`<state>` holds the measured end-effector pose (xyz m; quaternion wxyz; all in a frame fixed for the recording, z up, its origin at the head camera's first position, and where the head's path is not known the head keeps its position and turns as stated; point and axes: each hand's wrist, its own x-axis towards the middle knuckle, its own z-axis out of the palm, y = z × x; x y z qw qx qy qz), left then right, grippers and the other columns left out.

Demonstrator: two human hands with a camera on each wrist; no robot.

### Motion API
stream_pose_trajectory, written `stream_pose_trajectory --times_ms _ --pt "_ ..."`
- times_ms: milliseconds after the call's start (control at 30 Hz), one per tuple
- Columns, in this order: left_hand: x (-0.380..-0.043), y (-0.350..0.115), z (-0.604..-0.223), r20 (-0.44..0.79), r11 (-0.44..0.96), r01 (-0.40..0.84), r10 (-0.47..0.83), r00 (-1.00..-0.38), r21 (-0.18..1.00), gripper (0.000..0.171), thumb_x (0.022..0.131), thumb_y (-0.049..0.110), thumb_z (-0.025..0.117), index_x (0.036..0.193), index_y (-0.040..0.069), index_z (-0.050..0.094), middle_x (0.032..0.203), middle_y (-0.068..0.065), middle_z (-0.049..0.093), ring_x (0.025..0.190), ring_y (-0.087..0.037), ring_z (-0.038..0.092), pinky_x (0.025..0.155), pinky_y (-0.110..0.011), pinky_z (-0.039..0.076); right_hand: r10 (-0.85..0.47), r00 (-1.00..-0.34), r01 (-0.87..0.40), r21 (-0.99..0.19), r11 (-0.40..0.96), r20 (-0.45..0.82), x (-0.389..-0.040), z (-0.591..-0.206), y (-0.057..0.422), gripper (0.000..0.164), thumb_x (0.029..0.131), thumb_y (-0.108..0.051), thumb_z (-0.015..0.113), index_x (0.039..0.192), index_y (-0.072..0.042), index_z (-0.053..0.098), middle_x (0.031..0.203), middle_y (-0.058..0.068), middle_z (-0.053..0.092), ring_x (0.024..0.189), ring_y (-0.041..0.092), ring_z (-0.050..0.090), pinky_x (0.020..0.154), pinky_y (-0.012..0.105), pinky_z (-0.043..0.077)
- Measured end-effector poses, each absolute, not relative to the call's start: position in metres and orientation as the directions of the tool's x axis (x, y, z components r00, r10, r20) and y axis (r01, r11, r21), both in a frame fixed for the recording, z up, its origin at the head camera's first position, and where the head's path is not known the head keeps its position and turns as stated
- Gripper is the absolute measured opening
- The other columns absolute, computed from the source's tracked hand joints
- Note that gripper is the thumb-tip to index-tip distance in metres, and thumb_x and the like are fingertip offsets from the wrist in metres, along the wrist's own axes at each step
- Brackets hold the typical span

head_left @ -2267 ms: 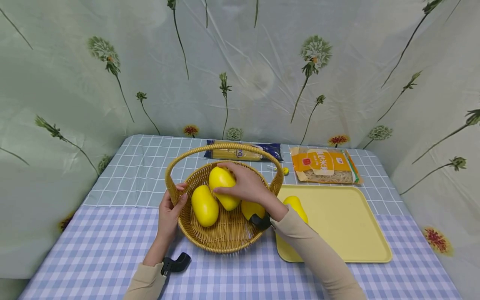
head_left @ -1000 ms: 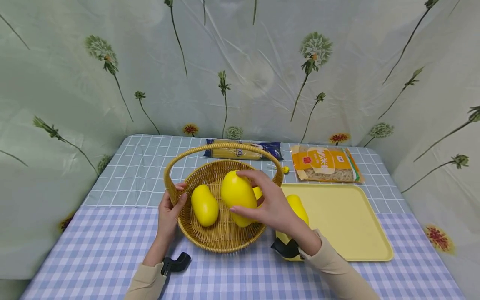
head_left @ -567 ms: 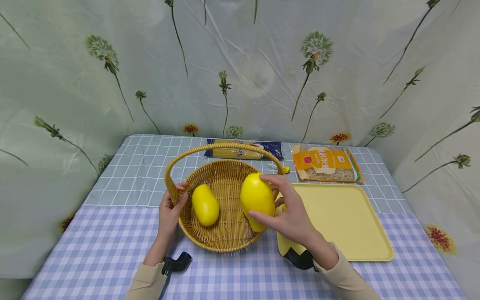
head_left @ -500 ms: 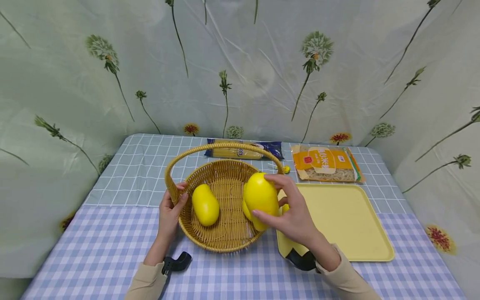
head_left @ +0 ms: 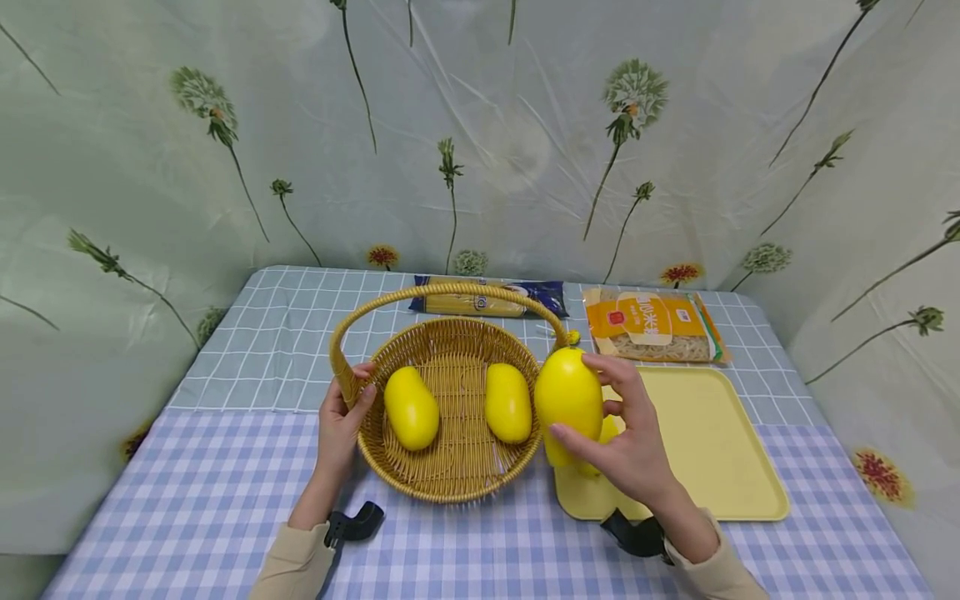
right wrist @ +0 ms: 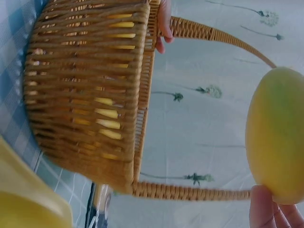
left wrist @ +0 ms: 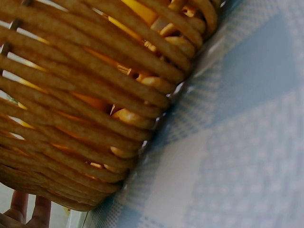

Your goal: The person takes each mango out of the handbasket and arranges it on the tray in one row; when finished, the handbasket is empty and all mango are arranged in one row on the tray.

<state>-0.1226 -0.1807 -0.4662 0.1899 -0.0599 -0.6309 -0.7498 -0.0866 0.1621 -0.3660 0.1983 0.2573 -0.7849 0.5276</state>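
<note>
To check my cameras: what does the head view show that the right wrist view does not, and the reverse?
Only the head view: the floor of the wicker basket and the orange noodle bag.
Only the right wrist view: the basket's outer wall side-on and a broad greenish patch on the held mango.
Both: basket, held mango, right hand, left hand, yellow tray.

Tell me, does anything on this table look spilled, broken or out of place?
Nothing looks spilled or broken; the basket stands upright with two yellow fruits in it. The only oddity is a tiny yellow thing between the basket's handle and the orange bag; it looks stray, and is too small to identify.
</note>
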Motion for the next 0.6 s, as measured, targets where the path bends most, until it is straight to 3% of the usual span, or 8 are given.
stream_pose_trajectory --times_ms 300,600 --pt "-0.123 -0.182 -0.465 0.347 -0.129 0.377 -0.208 -0.914 0.917 0.019 0.094 -0.004 0.052 0.110 -0.013 0.045 0.123 -0.018 0.056 0.120 -0.022 0.048 0.101 -0.026 0.036 -0.072 -0.834 -0.544 -0.795 0.268 0.546 -0.085 -0.371 0.175 0.074 0.070 0.013 0.071 0.136 0.001 0.039 0.132 0.009 0.044 0.100 0.016 0.052 0.073 0.021 0.050" --pt "-0.123 -0.181 -0.466 0.339 -0.134 0.370 -0.209 -0.917 0.919 0.019 0.094 -0.004 0.053 0.110 -0.012 0.045 0.123 -0.013 0.057 0.121 -0.021 0.047 0.102 -0.026 0.036 0.053 -0.865 -0.470 -0.843 0.262 0.498 -0.089 -0.380 0.192 0.073 0.073 0.016 0.067 0.139 -0.002 0.038 0.129 0.003 0.042 0.094 0.019 0.050 0.075 0.016 0.049"
